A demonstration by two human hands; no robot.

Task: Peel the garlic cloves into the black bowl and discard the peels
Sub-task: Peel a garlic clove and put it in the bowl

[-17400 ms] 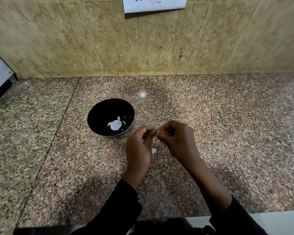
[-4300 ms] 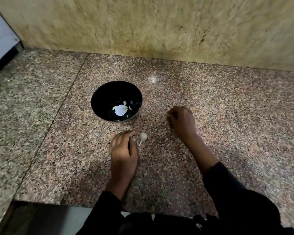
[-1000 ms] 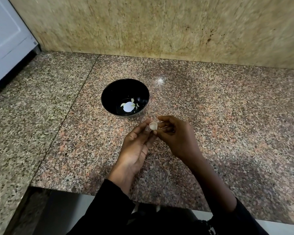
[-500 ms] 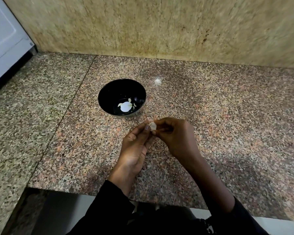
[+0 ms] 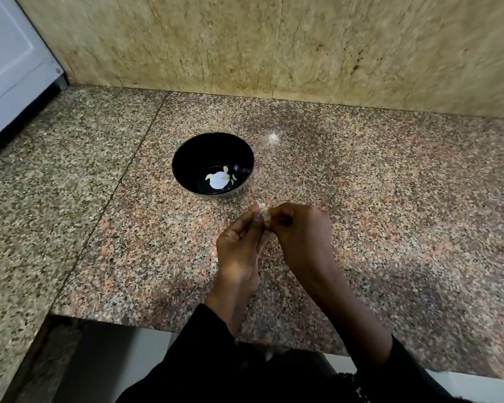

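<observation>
A black bowl (image 5: 186, 152) stands on the granite counter and holds several pale peeled garlic cloves (image 5: 225, 177) beside a bright glare spot. Just in front of the bowl, above the counter, a small whitish garlic clove (image 5: 264, 213) is pinched between both hands. My left hand (image 5: 239, 248) holds it from the left with thumb and fingertips. My right hand (image 5: 300, 231) pinches it from the right with curled fingers. Most of the clove is hidden by the fingers; a bit of loose skin sticks up at its top.
The speckled granite counter (image 5: 390, 228) runs to a beige stone wall (image 5: 274, 45) at the back. A white appliance or cabinet (image 5: 9, 62) stands at the far left. The counter's front edge (image 5: 99, 319) lies close below my wrists.
Earlier the clove lay on the counter by my left hand; both hands have since picked it up. Over the last second they stay together on it, fingers shifting slightly.
</observation>
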